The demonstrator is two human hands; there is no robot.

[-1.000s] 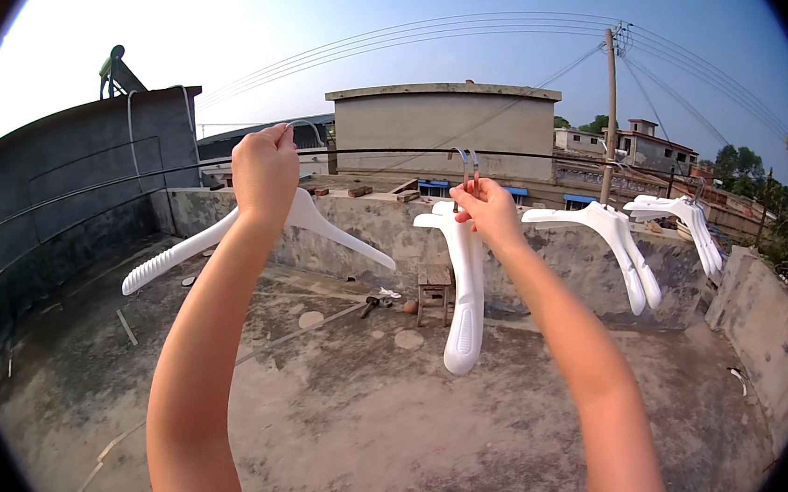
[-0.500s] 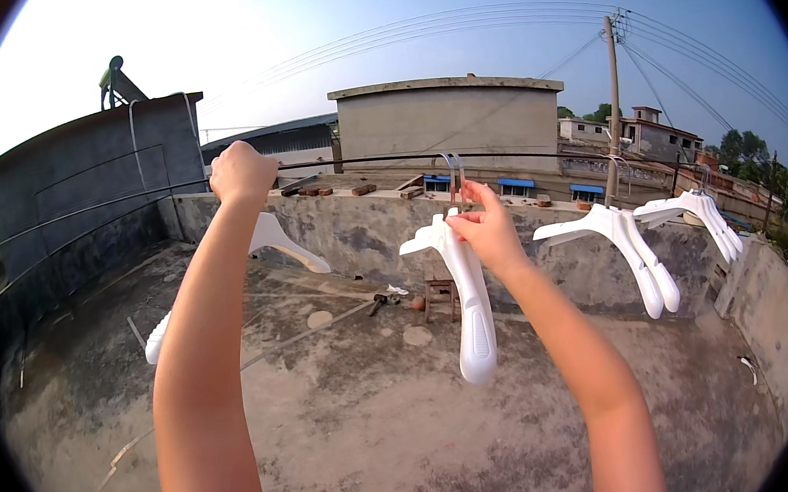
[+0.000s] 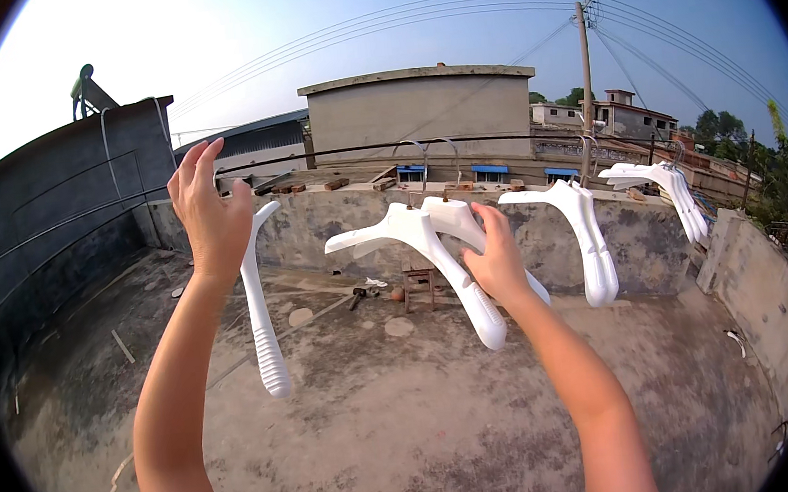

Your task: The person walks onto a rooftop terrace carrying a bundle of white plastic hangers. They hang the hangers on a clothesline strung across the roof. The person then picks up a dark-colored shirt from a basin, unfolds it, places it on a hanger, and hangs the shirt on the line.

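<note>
My left hand (image 3: 206, 211) is raised at the black line (image 3: 348, 153), its fingers apart and holding nothing. Just right of it a white plastic clothes hanger (image 3: 259, 305) hangs turned almost edge-on, its top partly hidden by the hand. My right hand (image 3: 501, 265) is open, thumb and fingers apart, next to a pair of white hangers in the middle. The front hanger (image 3: 421, 234) faces me with its metal hook over the line. Partly covered by my right hand is the rear hanger (image 3: 452, 217); whether the fingers touch it I cannot tell.
Farther right hang another white hanger pair (image 3: 580, 230) and a cluster of white hangers (image 3: 666, 189). Behind the line runs a low concrete wall (image 3: 365, 234) with loose bricks on top. A small wooden stool (image 3: 419, 288) stands on the stained concrete floor (image 3: 362, 417).
My left hand has let go of the line and opened. My right hand has come off the middle hangers' hooks and lowered. The middle hangers have swung round and spread apart; the left hanger has turned.
</note>
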